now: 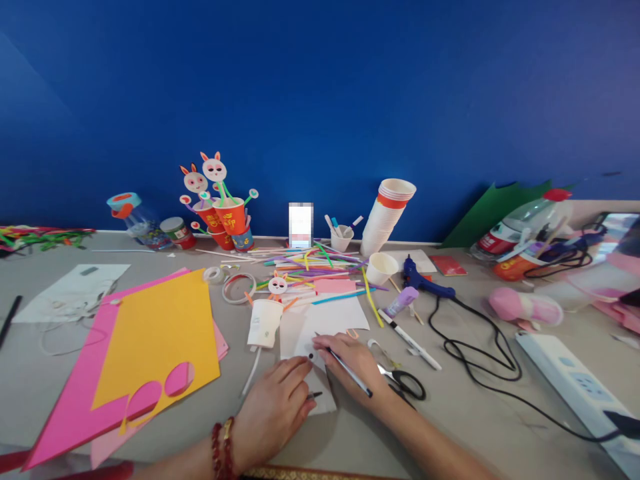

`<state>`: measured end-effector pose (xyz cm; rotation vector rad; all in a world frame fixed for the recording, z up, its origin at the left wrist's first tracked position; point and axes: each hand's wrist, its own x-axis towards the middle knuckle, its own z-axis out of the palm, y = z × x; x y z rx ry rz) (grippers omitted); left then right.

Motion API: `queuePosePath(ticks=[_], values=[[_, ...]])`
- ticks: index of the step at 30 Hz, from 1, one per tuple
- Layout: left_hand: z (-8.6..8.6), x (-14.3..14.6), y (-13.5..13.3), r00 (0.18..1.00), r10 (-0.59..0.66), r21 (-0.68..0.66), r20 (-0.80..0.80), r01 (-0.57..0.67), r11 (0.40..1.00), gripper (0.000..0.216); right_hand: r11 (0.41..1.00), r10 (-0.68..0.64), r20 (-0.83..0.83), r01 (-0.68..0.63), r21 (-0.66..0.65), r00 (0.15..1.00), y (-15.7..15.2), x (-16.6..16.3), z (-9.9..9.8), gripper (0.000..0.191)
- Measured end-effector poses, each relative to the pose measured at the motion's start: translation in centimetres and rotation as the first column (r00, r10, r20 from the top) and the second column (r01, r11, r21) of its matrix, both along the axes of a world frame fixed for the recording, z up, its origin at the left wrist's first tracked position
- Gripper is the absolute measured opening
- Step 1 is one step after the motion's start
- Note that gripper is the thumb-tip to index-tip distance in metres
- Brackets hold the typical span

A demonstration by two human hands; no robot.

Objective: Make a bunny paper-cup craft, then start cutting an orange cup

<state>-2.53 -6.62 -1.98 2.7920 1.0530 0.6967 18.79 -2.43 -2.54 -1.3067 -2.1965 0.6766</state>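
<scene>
My right hand [353, 367] grips a slim pen [350, 373], its point by a white sheet of paper [300, 343] and its dark end toward me. My left hand [275, 410] rests on the near part of that paper with bent fingers. A dark, pointed thing [315, 395] sticks out between its thumb and fingers; the rest is hidden. Between the hands a small black dot [311, 356] shows on the paper. Just beyond my left hand stands an upturned white paper cup [265, 323] with orange arms and a small rabbit face [278, 284] above it. Black-handled scissors [407, 383] lie beside my right wrist.
Yellow card [165, 320] over pink card lies left. Rabbit-faced red cups [231, 217], coloured sticks [280, 257] and a stack of paper cups [383, 220] stand or lie at the back. Right are a marker [413, 341], a blue glue gun [425, 283] with its cord and a power strip [575, 380].
</scene>
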Motion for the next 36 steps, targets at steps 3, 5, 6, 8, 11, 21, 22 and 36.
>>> queuePosePath(ticks=[3,5,6,8,11,21,22,36], values=[[0.2,0.0,0.0,1.0,0.007,-0.021,0.004,-0.007,1.0,0.009,1.0,0.006,0.051,-0.007,0.018,0.999,-0.1,-0.1,0.1,0.026],[0.3,0.0,0.1,1.0,0.013,-0.027,0.004,-0.013,1.0,0.01,0.999,0.022,0.058,-0.025,0.038,0.998,-0.3,-0.1,0.2,0.026],[0.3,0.0,0.1,1.0,0.015,-0.027,0.006,-0.014,1.0,0.01,0.998,0.028,0.052,-0.031,0.054,0.998,-0.3,0.0,0.2,0.026],[0.2,0.0,0.1,1.0,0.018,-0.036,0.01,-0.017,0.999,0.01,0.996,0.031,0.034,-0.033,0.078,0.999,-0.4,0.0,0.1,0.026],[0.2,-0.1,0.2,1.0,0.02,-0.056,0.017,-0.019,0.998,0.01,0.996,0.029,0.001,-0.029,0.084,1.0,-0.4,0.1,0.0,0.026],[0.3,-0.3,0.4,1.0,-0.022,-0.049,0.014,0.023,0.999,0.01,0.999,0.034,-0.04,-0.033,0.031,0.999,-0.2,0.5,-0.5,0.026],[0.3,-0.3,0.5,1.0,-0.029,-0.05,0.011,0.029,0.998,0.01,0.999,0.034,-0.044,-0.033,0.021,0.998,-0.2,0.6,-0.3,0.026],[0.3,-0.1,0.6,1.0,-0.02,-0.075,-0.001,0.02,0.997,0.011,0.983,-0.131,-0.368,0.073,-0.166,0.921,-0.3,-0.4,-0.3,0.011]])
